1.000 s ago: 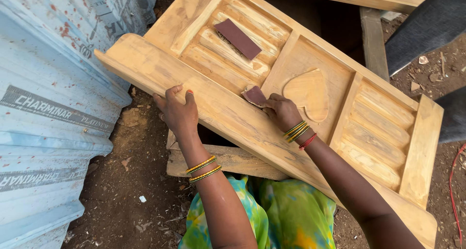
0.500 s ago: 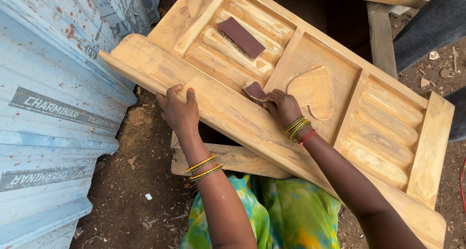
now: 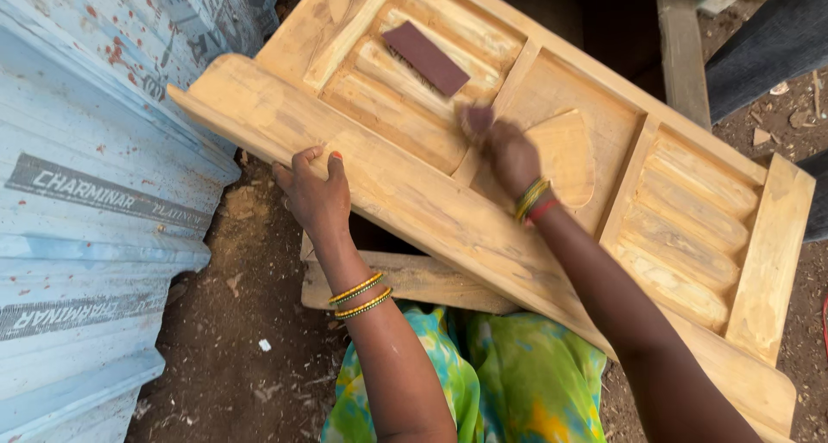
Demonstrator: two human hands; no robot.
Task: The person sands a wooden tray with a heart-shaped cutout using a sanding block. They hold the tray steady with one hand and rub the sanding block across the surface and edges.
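Nearest the camera, the person's lap in a green, yellow and blue patterned cloth [image 3: 483, 383] is showing between the two forearms. The left hand [image 3: 315, 197] is resting on the near rail of the pale carved wooden panel [image 3: 414, 210], its fingers [image 3: 335, 163] lying curled together over the edge and steadying the frame without pinching anything. Further in, the right hand [image 3: 509, 154] is pressing a small dark maroon scrap of sandpaper [image 3: 477, 115] against the panel's middle section, beside the raised heart-shaped carving [image 3: 565, 154]; the hand is blurred, and its fingers appear closed on the scrap.

Judging from this, the sanding of the recess around the heart is the step in hand. The next stroke is calling for firm bracing by the left hand and even pressure along the grain.

Counting: one panel, one heart carving, two ribbed sections flanking it, and two pieces of sandpaper, the second a flat dark brown rectangular sheet [image 3: 425, 58] lying loose on the far ribbed section. A plain wooden plank [image 3: 414, 279] is lying under the panel on the earth floor [image 3: 250, 339], and blue-grey corrugated sheets [image 3: 86, 219] are standing to the left.
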